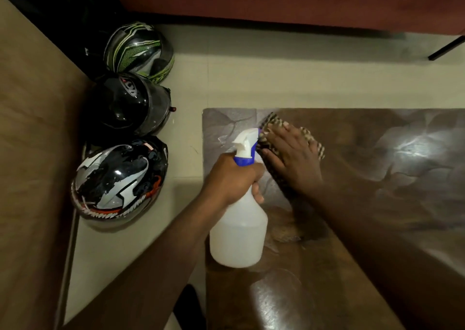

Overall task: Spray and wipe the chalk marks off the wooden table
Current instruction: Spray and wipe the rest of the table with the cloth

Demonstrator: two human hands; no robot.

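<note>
We hold the spray bottle (pixel 239 229) by its neck in our closed left hand (pixel 231 178) while our flat, open right hand (pixel 292 163) presses the cloth (pixel 271 125) onto the table (pixel 352 266); faint white marks (pixel 224 141) remain near the far corner

Pale tiled floor (pixel 226 78), grout lines faint. Reddish-brown sofa (pixel 276 0) at 12 o'clock, black leg (pixel 445 49) at 2. Tan upholstered surface (pixel 32 128) along 9 o'clock edge. Three helmets on floor between 9 and 11: green-striped (pixel 139 50), plain black (pixel 128 104), black-and-silver (pixel 118 178). Dim room, bright glare at 3.
</note>
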